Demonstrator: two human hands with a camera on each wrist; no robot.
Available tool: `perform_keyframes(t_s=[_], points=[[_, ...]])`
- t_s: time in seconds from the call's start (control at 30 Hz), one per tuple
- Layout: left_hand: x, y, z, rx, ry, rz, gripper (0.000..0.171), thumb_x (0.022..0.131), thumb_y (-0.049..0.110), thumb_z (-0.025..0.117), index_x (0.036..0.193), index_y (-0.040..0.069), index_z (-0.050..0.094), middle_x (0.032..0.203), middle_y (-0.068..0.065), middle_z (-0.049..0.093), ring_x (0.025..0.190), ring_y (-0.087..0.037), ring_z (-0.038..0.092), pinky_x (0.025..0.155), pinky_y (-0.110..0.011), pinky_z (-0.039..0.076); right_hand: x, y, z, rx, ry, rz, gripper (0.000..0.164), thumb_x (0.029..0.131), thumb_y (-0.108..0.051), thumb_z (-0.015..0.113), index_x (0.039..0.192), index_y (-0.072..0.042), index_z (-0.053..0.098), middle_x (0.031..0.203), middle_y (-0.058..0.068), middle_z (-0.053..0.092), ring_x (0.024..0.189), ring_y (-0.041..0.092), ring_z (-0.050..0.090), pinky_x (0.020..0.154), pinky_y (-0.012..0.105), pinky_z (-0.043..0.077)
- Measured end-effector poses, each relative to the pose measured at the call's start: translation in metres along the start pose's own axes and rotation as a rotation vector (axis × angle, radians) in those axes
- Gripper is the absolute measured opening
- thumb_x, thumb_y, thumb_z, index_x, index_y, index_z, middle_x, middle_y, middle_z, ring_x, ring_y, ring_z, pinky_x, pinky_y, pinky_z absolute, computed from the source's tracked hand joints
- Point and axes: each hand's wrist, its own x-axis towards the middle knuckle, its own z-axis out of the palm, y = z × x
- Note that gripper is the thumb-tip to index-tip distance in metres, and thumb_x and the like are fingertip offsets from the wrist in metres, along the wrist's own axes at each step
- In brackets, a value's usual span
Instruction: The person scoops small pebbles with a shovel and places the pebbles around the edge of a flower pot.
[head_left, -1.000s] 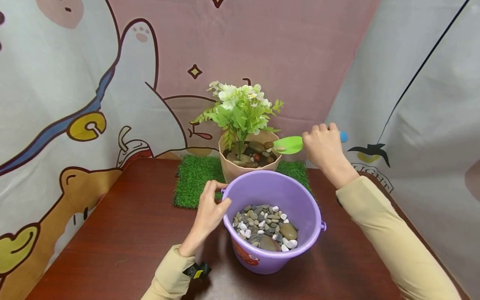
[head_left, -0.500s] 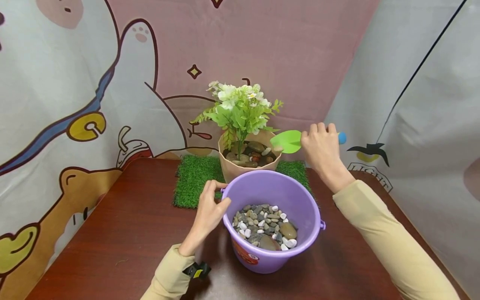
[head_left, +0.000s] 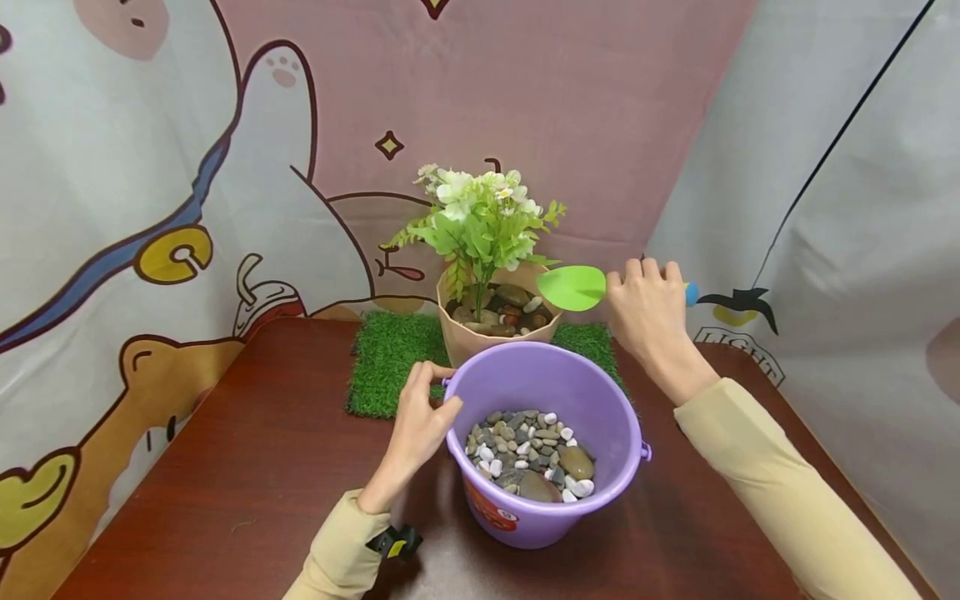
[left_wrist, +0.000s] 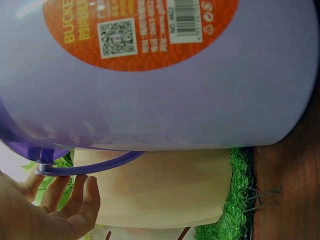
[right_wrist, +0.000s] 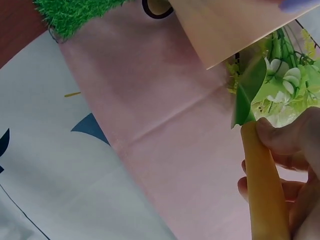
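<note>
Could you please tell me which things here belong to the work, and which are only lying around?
Seems part of the job:
green-bladed trowel, in the right hand
purple bucket, held by the left hand
pebbles in the bucket
beige flowerpot, with white flowers

Seems only surroundings:
artificial grass mat under the flowerpot
cartoon-print backdrop

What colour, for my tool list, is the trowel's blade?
Bright green; the blade shows best in the head view.
</note>
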Motion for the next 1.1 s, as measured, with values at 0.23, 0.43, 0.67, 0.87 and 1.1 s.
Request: perform_keyframes(t_s=[0.23, 0.43, 0.67, 0.87, 1.1], points=[[0.001, 0.000, 0.000, 0.000, -0.004, 0.000, 0.031, 0.071, 0.005, 0.059, 0.101, 0.001, 0.062, 0.097, -0.014, 0.055, 0.091, -0.027, 0.056, 0.076, -0.025, 0.046, -0.016, 0.002, -0.005, 0.037, 0.229, -0.033, 0.008, 0.074, -0.005, 0.061, 0.072, 0.002, 0.057, 0.072, 0.020, 0.056, 0.069, 0.038, 0.050, 0.066, 0.049, 0.037], [0.001, 0.000, -0.001, 0.001, -0.002, 0.002, 0.031, 0.070, 0.004, 0.059, 0.101, 0.001, 0.062, 0.097, -0.013, 0.055, 0.091, -0.023, 0.055, 0.075, -0.023, 0.047, -0.030, -0.002, -0.027, 0.030, 0.288, -0.105, 0.004, 0.070, 0.001, 0.059, 0.070, 0.001, 0.055, 0.070, 0.017, 0.054, 0.067, 0.036, 0.051, 0.065, 0.050, 0.039], [0.001, 0.001, -0.001, -0.008, -0.005, 0.001, 0.031, 0.070, 0.003, 0.059, 0.101, 0.001, 0.062, 0.097, -0.014, 0.055, 0.091, -0.023, 0.056, 0.073, -0.023, 0.048, -0.047, -0.024, -0.059, 0.009, 0.340, -0.207, 0.024, 0.084, -0.002, 0.041, 0.062, -0.002, 0.051, 0.061, 0.015, 0.047, 0.059, 0.034, 0.050, 0.057, 0.045, 0.037], [0.001, 0.000, -0.001, -0.009, -0.003, 0.001, 0.031, 0.070, 0.004, 0.058, 0.100, 0.000, 0.062, 0.097, -0.014, 0.055, 0.091, -0.023, 0.055, 0.074, -0.023, 0.048, -0.059, -0.039, -0.062, -0.014, 0.248, -0.309, 0.026, 0.081, 0.005, 0.037, 0.064, -0.002, 0.054, 0.062, 0.014, 0.048, 0.054, 0.031, 0.048, 0.054, 0.038, 0.036], [0.001, -0.001, 0.000, -0.017, -0.008, -0.002, 0.030, 0.070, 0.003, 0.058, 0.100, 0.000, 0.061, 0.098, -0.014, 0.055, 0.091, -0.023, 0.056, 0.072, -0.022, 0.049, -0.071, -0.053, -0.044, -0.088, 0.078, -0.416, 0.011, 0.065, 0.000, 0.069, 0.063, -0.007, 0.060, 0.063, 0.009, 0.050, 0.057, 0.026, 0.049, 0.056, 0.035, 0.034]])
